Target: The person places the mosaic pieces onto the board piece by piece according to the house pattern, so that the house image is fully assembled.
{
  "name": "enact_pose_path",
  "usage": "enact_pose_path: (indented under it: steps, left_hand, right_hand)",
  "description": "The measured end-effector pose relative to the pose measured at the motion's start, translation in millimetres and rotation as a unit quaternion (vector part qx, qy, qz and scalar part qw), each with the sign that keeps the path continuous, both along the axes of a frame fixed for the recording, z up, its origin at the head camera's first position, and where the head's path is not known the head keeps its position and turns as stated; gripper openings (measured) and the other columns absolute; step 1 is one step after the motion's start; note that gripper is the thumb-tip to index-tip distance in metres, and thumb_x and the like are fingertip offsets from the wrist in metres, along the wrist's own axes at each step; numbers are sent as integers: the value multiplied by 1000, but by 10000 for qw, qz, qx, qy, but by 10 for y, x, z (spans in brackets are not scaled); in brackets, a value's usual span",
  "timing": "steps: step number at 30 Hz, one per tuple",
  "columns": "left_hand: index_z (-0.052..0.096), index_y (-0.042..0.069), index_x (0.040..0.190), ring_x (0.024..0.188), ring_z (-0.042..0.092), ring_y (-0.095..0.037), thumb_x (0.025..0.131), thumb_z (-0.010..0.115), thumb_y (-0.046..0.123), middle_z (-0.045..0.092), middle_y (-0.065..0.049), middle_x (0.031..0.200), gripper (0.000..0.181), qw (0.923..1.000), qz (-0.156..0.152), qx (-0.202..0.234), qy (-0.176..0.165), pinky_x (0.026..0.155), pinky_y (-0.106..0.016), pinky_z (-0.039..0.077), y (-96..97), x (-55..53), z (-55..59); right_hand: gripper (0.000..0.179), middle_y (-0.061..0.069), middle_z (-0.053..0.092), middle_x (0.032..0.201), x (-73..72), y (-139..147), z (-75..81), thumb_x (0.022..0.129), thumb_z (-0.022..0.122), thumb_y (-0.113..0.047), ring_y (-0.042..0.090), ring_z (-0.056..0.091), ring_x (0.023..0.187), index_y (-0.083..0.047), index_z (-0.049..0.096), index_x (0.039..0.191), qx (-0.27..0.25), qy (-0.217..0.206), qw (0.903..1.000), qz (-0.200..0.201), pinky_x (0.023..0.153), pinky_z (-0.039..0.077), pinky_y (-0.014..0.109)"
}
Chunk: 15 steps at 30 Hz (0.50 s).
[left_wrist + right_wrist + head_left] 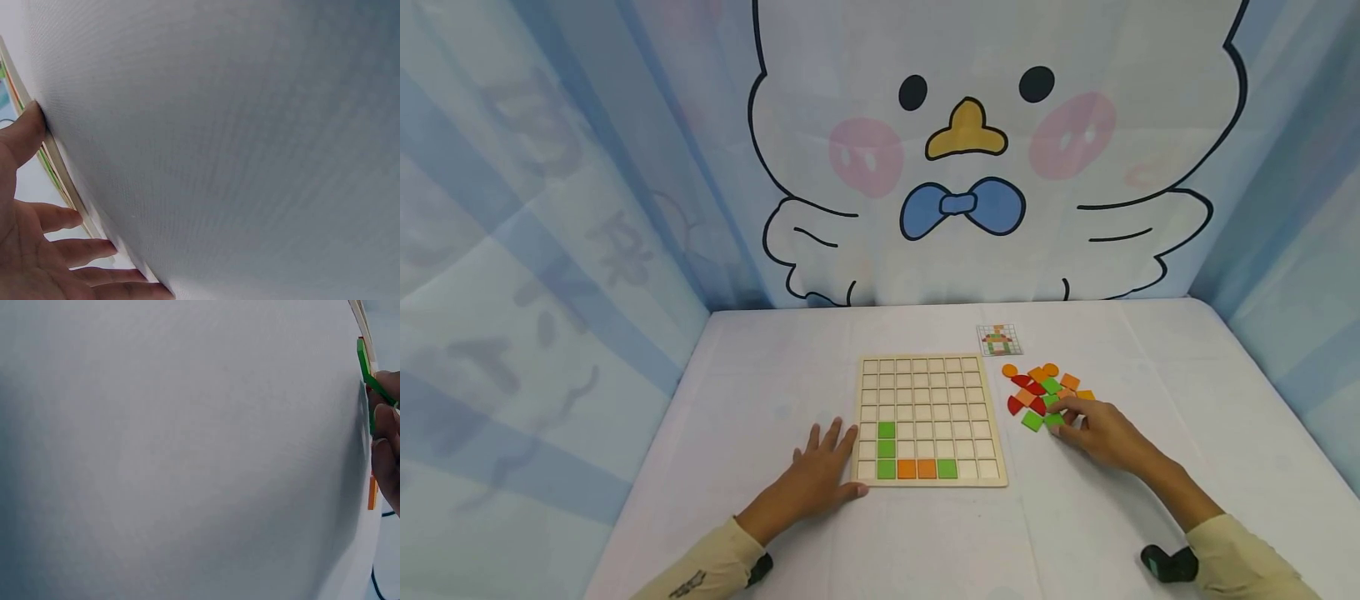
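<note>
A wooden grid board [931,412] lies on the table with green and orange square tiles in some cells: a green column at the left and a bottom row of green, two orange [907,469], green [947,469]. Spread along the board's left edge, my left hand [814,481] rests with straight fingers and its thumb at the near corner. My right hand [1101,433] pinches a green tile [382,392] between thumb and fingers; the tile is tilted in the right wrist view. That hand is at the near side of a loose pile of tiles, partly covering it.
The pile mixes red quarter-round pieces [1014,406], orange circles [1010,371], and green [1032,421] and orange squares [1070,381]. A small pattern card [999,340] lies behind the board's far right corner. A printed curtain [970,267] surrounds the white table [775,367].
</note>
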<state>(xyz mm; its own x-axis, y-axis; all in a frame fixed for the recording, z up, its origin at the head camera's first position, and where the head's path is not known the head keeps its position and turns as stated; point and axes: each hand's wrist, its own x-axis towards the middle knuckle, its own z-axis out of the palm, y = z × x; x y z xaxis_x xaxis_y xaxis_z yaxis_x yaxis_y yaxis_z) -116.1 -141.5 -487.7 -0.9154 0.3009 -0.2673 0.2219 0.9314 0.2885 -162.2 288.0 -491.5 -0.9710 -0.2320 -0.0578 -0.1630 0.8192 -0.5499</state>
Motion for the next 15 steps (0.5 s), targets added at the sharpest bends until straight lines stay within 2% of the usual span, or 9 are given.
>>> enact_pose_path:
  steps: [6,15]
  left_hand:
    - [33,10,152,142,22,-56,83,70,54,25,-23,159,89,10000,1,-23,18,98,-74,34,0,2,-2]
    - [33,11,152,142,22,-55,83,70,54,26,-22,159,89,10000,32,-12,11,98,-74,34,5,0,-7]
  right_hand:
    - [28,2,60,88,4,-17,32,87,72,-11,12,46,60,-8,68,114,-267,-87,9996,75,52,43,21]
    - [34,7,63,96,25,-98,91,88,70,-8,12,54,57,-4,65,121,-906,-494,9941,345,55,49,22]
